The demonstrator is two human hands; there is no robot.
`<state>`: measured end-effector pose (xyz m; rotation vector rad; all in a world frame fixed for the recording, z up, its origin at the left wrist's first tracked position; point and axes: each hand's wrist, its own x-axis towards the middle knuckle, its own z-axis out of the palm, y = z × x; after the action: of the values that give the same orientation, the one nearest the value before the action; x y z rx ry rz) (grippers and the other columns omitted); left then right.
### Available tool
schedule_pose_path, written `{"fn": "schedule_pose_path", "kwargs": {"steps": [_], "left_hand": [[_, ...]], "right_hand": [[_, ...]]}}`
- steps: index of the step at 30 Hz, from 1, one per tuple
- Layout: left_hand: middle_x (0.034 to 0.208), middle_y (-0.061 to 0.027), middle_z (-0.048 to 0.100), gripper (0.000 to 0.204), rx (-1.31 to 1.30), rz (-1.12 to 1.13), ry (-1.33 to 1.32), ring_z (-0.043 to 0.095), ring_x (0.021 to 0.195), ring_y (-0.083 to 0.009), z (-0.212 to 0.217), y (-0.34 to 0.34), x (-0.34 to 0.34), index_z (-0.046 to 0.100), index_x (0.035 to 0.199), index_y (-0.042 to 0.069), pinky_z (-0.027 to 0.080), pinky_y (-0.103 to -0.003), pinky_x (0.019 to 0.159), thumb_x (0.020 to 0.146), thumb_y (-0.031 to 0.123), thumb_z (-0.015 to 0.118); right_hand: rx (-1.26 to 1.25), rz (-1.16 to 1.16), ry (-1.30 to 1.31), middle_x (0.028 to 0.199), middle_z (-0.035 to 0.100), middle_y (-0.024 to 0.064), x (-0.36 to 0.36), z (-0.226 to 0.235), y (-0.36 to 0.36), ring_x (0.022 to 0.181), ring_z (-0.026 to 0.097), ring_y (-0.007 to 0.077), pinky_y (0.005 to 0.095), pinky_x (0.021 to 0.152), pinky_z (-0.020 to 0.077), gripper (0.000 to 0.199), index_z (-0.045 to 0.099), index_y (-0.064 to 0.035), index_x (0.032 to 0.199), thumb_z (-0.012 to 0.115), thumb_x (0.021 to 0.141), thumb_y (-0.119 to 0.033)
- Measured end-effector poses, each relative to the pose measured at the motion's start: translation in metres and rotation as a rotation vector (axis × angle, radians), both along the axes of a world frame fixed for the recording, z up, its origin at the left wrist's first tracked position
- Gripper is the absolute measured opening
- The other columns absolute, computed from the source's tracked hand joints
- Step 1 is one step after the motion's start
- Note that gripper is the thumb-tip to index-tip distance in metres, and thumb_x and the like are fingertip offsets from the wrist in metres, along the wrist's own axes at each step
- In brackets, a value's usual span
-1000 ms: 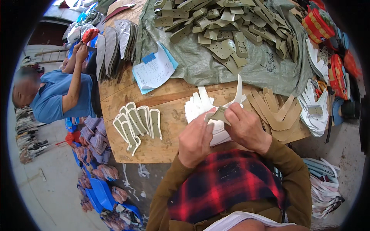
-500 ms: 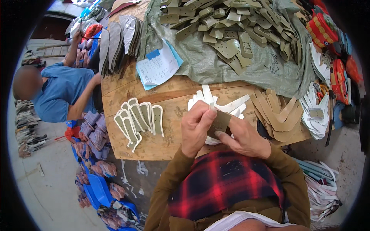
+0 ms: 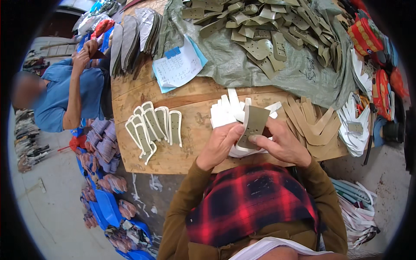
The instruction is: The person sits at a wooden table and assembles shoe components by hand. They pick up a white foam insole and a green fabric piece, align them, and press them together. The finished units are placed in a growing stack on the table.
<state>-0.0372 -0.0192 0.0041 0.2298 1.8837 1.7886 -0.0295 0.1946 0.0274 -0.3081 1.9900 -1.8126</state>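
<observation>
Between my two hands stands an olive-green, curved piece with small punched holes [image 3: 256, 119], a white strip [image 3: 246, 113] running along its left edge. My left hand [image 3: 222, 142] pinches that left edge low down, thumb against the strip. My right hand [image 3: 284, 142] grips the right side, with its thumb pressed on the piece's face. Just behind my hands lies a fan of white strips [image 3: 223, 108], partly covered by the piece. To the left, several similar olive pieces with white edging [image 3: 151, 125] lie overlapped on the wooden table [image 3: 195, 108].
A large heap of olive pieces [image 3: 264, 34] rests on a green sack [image 3: 225, 69] at the back. Handwritten sheets [image 3: 177, 67] lie beside grey stacked pieces [image 3: 125, 50]. Tan V-shaped pieces [image 3: 314, 125] and white ones [image 3: 353, 125] are at right. A co-worker [image 3: 71, 97] sits at left.
The olive piece has been raised and turned upright, showing more of its face and the white strip on its edge. My left hand has moved lower. The co-worker's hands have come together.
</observation>
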Motion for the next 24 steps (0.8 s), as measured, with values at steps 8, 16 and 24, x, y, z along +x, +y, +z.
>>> {"fn": "schedule_pose_path", "kwargs": {"steps": [8,16,24], "left_hand": [[0.09,-0.0142,0.068,0.022,-0.02,-0.022,0.044,0.066,0.077,-0.0249,0.012,0.015,0.002,0.063,0.11,-0.001,0.052,-0.033,0.069,0.093,0.014,0.062],[0.123,-0.0206,0.062,0.048,-0.214,0.112,0.871,0.067,0.104,-0.0337,0.004,0.006,-0.009,0.057,0.124,0.002,0.056,-0.035,0.082,0.08,0.009,0.074],[0.131,-0.0287,0.054,0.018,-0.132,0.122,1.026,0.066,0.103,-0.0365,-0.013,0.007,0.002,0.044,0.095,0.001,0.058,-0.039,0.081,0.085,-0.004,0.058]], "right_hand": [[0.241,-0.016,0.422,0.097,0.06,0.018,0.007,-0.008,-0.004,0.081,0.061,0.0345,0.0383,0.072,0.0501,0.032,0.054,0.001,0.113,0.065,0.085,-0.007],[0.154,-0.238,0.552,0.102,0.062,0.0126,-0.001,0.0,-0.009,0.092,0.063,0.0248,0.0327,0.084,0.0502,0.041,0.054,-0.0004,0.124,0.067,0.086,-0.011],[-0.306,-0.205,-0.159,0.097,0.069,0.0026,-0.01,-0.025,-0.008,0.089,0.061,0.0088,0.0253,0.08,0.0495,0.021,0.066,0.002,0.11,0.06,0.096,-0.013]]}}
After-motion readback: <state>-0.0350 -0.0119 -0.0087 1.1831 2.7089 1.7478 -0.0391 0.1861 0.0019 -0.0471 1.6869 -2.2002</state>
